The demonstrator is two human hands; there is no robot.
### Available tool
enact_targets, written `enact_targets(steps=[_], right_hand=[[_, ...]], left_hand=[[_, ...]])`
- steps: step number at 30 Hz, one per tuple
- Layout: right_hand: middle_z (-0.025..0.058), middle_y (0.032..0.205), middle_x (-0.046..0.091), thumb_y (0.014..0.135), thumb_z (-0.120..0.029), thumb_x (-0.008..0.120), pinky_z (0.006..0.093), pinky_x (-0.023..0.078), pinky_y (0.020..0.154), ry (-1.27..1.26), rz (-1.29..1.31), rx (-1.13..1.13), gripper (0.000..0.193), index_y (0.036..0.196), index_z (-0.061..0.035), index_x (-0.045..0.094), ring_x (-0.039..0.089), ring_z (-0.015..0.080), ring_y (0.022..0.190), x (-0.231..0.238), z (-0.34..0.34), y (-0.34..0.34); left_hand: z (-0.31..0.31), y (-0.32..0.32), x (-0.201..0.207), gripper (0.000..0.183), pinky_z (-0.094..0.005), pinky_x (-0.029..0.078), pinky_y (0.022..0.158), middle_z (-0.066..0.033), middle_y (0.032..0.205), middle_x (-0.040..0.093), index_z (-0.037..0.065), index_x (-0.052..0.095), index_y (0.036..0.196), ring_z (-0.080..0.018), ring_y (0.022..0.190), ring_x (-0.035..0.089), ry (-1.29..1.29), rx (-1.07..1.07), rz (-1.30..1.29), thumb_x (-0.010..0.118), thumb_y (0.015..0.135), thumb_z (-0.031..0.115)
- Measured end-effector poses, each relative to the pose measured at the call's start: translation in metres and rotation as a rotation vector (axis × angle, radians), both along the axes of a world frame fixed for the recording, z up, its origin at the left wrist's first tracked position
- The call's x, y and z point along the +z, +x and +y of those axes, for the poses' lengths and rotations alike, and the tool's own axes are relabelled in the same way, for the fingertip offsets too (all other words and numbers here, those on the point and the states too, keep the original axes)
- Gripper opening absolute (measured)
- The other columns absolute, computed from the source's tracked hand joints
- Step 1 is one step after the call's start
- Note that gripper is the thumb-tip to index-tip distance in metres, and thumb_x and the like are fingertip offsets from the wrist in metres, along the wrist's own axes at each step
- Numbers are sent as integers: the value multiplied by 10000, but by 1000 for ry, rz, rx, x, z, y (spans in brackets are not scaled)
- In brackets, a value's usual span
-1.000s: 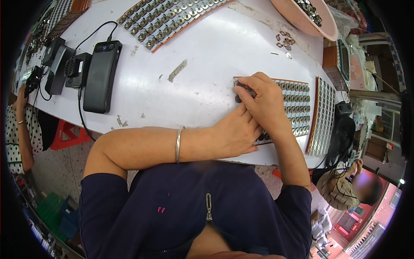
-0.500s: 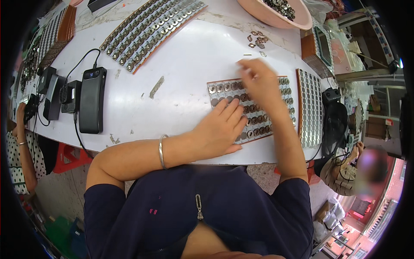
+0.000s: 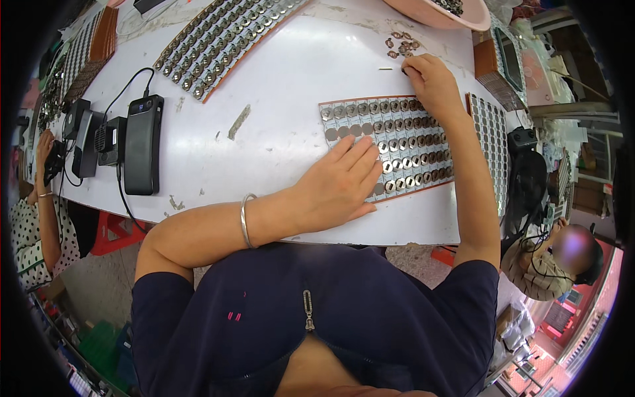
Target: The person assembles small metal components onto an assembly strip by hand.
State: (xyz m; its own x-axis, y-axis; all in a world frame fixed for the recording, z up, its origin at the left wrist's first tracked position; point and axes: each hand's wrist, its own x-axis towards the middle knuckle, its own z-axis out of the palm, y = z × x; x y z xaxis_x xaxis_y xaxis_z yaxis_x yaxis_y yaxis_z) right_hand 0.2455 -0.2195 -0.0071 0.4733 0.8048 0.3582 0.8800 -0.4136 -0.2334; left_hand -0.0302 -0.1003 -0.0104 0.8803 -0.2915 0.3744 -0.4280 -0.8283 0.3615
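Observation:
My left hand (image 3: 337, 185), with a silver bangle at its wrist, lies with fingers stretched out on the left part of a board (image 3: 413, 145). Rows of round metal discs cover that board; many have a diamond-shaped centre, and several near my left fingertips are plain grey. Beyond the board's far edge, my right hand (image 3: 433, 86) reaches over the table, thumb and finger pinched on a small dark metal piece (image 3: 405, 71). Just past its fingertips lies a loose group of small metal pieces (image 3: 403, 45). My fingers partly hide the pinched piece.
A pink basin (image 3: 450, 16) of metal parts stands far right. Another disc-filled board (image 3: 225, 43) lies far left, and one more (image 3: 489, 145) at right. A black power bank (image 3: 143, 145) with cables sits left. Other people work at both sides.
My right hand has moved from above the board to the small metal pieces, and its fingers now pinch one. My left hand stays on the board. The whole view has shifted slightly.

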Motion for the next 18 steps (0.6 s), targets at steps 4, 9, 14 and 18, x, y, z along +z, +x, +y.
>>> enact_targets(steps=[4,9,14,18], right_hand=[[97,1021,703,894,-71,654,393,530,862,26,144,108,160,1037,-90,722,643,298,1012,14,-11,-5],[87,1041,712,891,-65,668,390,523,880,7,113,165,153,1028,-89,732,643,291,1020,9,-10,2],[90,1015,716,915,-82,656,373,528,851,10,77,141,131,1022,-78,731,658,289,967,7,3,-5],[49,865,693,914,-103,669,290,510,712,114,541,-41,135,1014,-26,716,627,160,759,32,7,-59]], left_hand=[[-1,0,1,663,-511,359,1132,-234,1304,551,-49,558,1242,-390,1317,472,5,-11,15,788,791,378],[-1,-1,3,662,-502,359,1134,-241,1320,534,-46,556,1244,-393,1312,473,-2,-1,20,790,792,378],[-1,-1,3,662,-499,356,1137,-242,1321,536,-46,555,1244,-395,1313,471,-4,-2,16,787,797,384],[-2,-1,3,681,-513,344,1138,-245,1326,536,-54,568,1244,-407,1317,466,18,20,9,773,798,419]])
